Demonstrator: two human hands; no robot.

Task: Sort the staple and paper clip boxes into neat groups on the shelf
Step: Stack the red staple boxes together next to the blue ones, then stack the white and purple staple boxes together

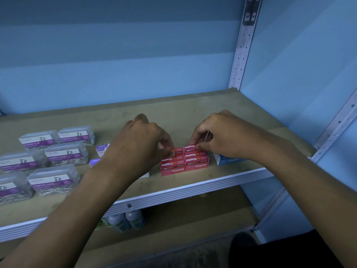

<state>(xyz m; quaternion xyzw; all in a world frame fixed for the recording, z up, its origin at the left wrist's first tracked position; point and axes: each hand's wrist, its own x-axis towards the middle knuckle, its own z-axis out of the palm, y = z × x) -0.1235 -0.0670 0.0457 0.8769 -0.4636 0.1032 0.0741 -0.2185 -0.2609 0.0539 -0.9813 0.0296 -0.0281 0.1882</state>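
Note:
A tight block of several red staple boxes (185,161) sits near the front edge of the brown shelf (173,113). My left hand (141,140) pinches the far left box of the block with fingertips. My right hand (218,136) pinches the far right red box at its top. A blue staple box (229,160) lies just right of the red block, half hidden under my right wrist. Small purple staple boxes (102,149) peek out beside my left forearm. Several clear paper clip boxes (65,153) with purple labels are grouped at the left.
A white metal rail (193,187) edges the shelf front. Perforated uprights (241,49) stand at the right, against the blue wall. White bottles (125,220) stand on the lower shelf beneath. The back of the shelf behind my hands is bare board.

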